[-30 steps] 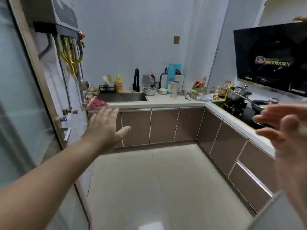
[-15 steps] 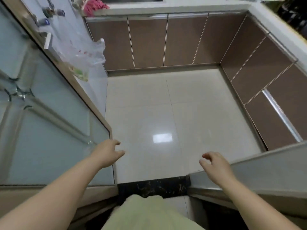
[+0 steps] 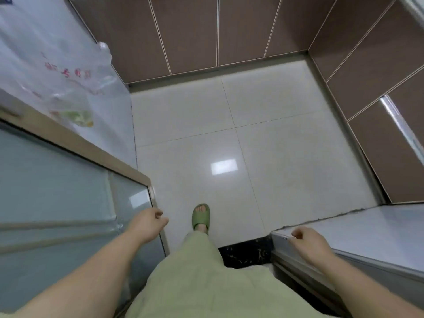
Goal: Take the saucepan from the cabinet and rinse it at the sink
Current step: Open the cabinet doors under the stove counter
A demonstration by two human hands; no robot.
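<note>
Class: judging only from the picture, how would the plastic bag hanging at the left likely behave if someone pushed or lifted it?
The plastic bag looks thin and see-through with crumpled folds, so it would probably be floppy and swing when pushed. Its contents look small, so it is likely light.

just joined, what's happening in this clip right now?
A person is stepping through a doorway onto the kitchen floor, one foot in a green slipper ahead. The left hand and the right hand are both loosely curled and hold nothing. Brown cabinet doors ahead are all closed. No saucepan or sink is in view, so the task has not really begun. A plastic bag hangs on the left.
</note>
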